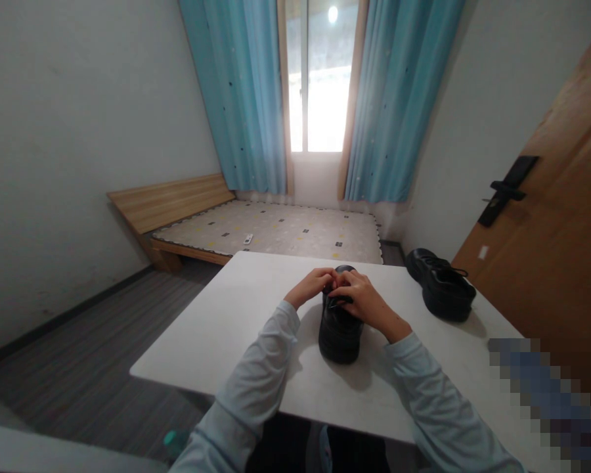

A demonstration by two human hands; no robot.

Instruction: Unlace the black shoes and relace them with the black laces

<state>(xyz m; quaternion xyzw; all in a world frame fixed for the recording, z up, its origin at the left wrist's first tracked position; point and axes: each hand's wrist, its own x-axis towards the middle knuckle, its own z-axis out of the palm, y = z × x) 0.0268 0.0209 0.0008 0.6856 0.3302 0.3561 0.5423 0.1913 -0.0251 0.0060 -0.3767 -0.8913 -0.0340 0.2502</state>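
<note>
Both hands [339, 287] gripped the near black lace-up shoe [340, 332], with bare table [217, 328] to its left.

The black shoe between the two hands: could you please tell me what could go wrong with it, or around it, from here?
The fingers of the left hand and right hand crowd over the front of the black shoe, so a lace might tangle or twist unnoticed. The shoe stands on a bare white table and could perhaps slide if pulled. The other shoe sits near the table's edge; a bump might tip it off.
</note>
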